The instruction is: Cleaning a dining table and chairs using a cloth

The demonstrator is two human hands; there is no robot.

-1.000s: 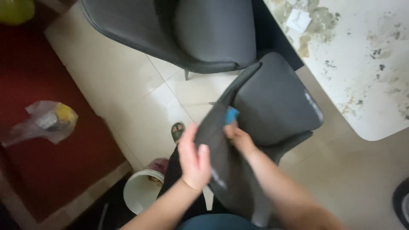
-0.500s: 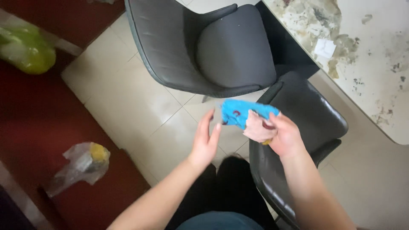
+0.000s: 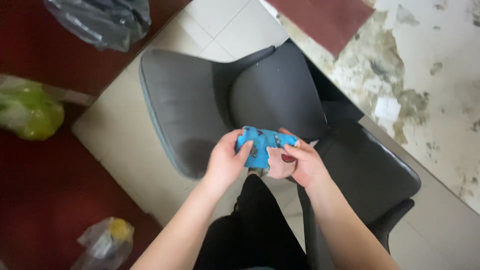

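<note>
Both hands hold a small blue cloth (image 3: pixel 263 142) with dark and red prints and a pale pink patch, about chest height over the floor. My left hand (image 3: pixel 226 160) grips its left end, thumb on top. My right hand (image 3: pixel 305 162) pinches the right end and the pink part. Below them are my dark trouser legs (image 3: pixel 255 225). A dark grey padded chair (image 3: pixel 220 100) stands just beyond the cloth, and a second dark chair (image 3: pixel 370 175) sits under my right forearm.
A stained white marble table (image 3: pixel 430 75) runs along the right, with a dark red mat (image 3: pixel 325 17) on its far end. A green bag (image 3: pixel 27 110), a grey plastic bag (image 3: pixel 100 20) and a clear bag with something yellow (image 3: pixel 102 242) lie on the red rug at left.
My left hand, open and apart half a second ago, has closed on the cloth's left end. A second ago both hands were on the dark chair's back. The view has tilted forward.
</note>
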